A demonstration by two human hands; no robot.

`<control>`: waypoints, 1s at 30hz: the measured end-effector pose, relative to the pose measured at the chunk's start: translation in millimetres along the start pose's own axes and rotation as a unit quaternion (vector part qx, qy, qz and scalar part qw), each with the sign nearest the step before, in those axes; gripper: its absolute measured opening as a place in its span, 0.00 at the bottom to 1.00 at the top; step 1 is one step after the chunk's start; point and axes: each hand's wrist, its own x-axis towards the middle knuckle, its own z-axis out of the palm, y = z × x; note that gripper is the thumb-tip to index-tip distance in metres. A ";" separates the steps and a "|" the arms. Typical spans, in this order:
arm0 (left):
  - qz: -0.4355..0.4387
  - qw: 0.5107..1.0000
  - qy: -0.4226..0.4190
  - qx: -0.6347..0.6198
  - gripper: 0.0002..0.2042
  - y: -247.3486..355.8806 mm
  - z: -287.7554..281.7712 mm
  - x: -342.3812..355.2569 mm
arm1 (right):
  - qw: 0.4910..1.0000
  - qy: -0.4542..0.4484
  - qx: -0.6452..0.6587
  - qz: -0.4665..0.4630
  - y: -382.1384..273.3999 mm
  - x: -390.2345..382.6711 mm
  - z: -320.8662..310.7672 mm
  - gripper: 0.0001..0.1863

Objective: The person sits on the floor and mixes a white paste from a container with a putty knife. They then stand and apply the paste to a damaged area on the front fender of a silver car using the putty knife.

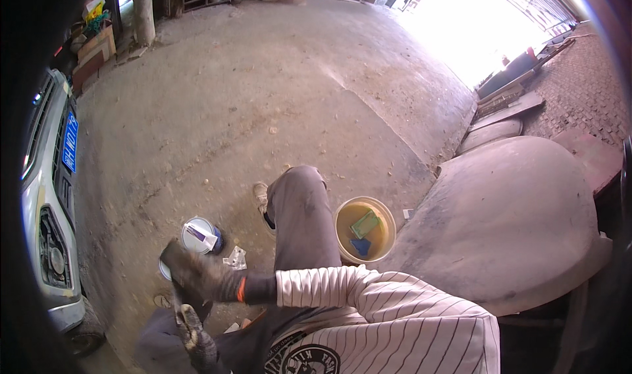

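Observation:
My right hand, in a dark glove with an orange band at the wrist, reaches across my lap and is smeared by motion. At its fingers shows a dark flat shape, too blurred to tell from the glove. Just below, my left hand, in a dirty grey and black glove, points upward with its fingers pressed together; what lies between them I cannot make out. Beyond the hands stands a round tin with a purple and white flat piece on its lid. Part of another pale round rim shows beside the right hand.
A cream bucket, right of my knee, holds a green pad and a blue piece. Crumpled clear wrapping lies on the concrete floor. A white vehicle stands left; a large grey curved panel lies right.

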 end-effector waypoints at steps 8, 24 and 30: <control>0.167 0.956 0.051 0.237 0.25 -20.2 -6.7 -19.3 | 0.934 0.038 0.343 0.091 -15.1 -1.4 -6.4 0.23; -0.207 0.749 0.166 -0.607 0.20 0.3 18.8 -2.1 | 0.959 -0.149 0.225 0.082 -22.6 -7.7 -14.5 0.16; -0.226 0.910 0.239 -0.253 0.21 6.5 13.5 7.5 | 0.833 0.007 0.545 0.098 -18.1 0.9 3.2 0.21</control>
